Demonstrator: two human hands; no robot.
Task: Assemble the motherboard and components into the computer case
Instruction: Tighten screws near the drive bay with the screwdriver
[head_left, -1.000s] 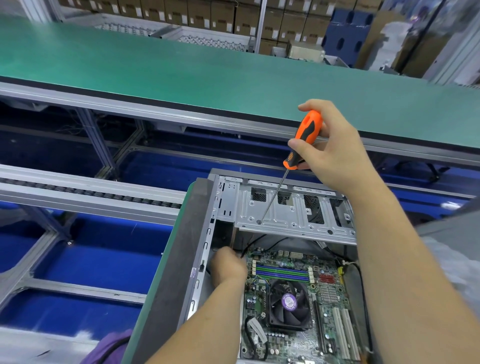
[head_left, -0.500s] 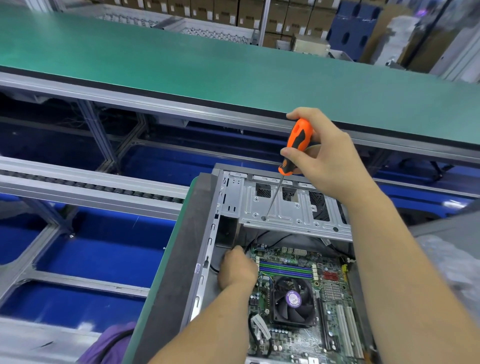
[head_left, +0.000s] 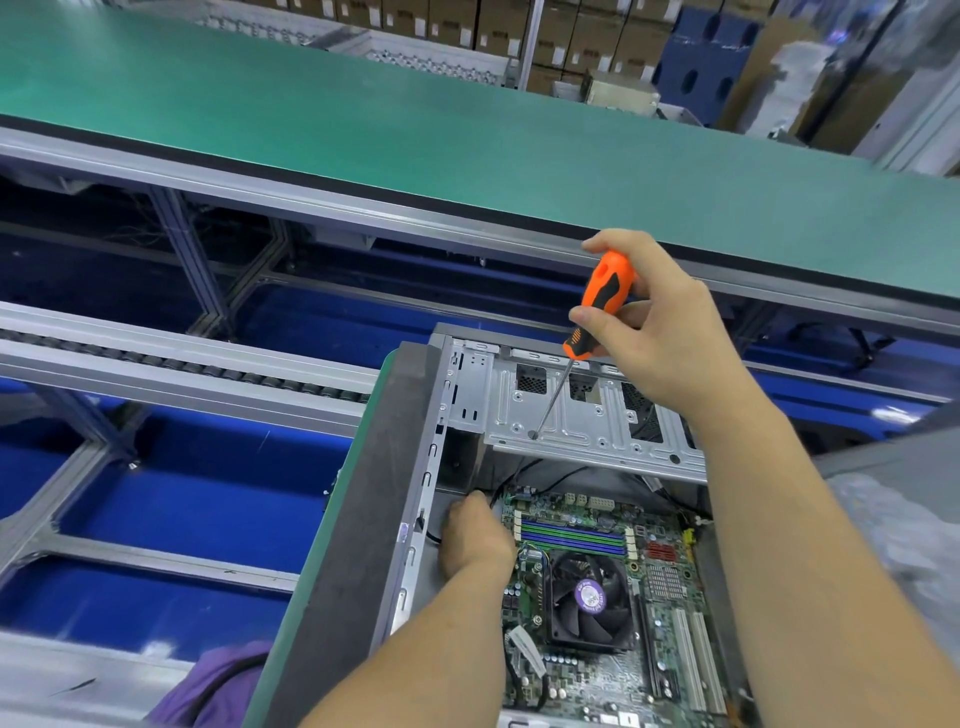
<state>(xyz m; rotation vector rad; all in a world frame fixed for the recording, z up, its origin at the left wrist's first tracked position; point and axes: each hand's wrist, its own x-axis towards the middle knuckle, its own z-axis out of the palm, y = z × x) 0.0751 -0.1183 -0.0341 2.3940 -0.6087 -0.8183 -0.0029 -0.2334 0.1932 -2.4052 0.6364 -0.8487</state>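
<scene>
The right hand (head_left: 670, 338) has its grip curled round the screwdriver (head_left: 597, 312); the left hand's (head_left: 475, 535) grip cannot be told.

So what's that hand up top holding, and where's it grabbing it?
The right hand grips a screwdriver by its orange handle; the tip rests on the drive cage.

My workbench (head_left: 358, 545) has a green mat with a dark worn strip along its left edge, and the open computer case (head_left: 439, 467) lies directly on it, flat on its side and close against that strip. A purple cloth (head_left: 218, 686) hangs just beside the bench's near left corner. Beyond the case a second, long green-topped bench (head_left: 363, 124) runs across my view, framed in grey aluminium, its visible surface bare.
</scene>
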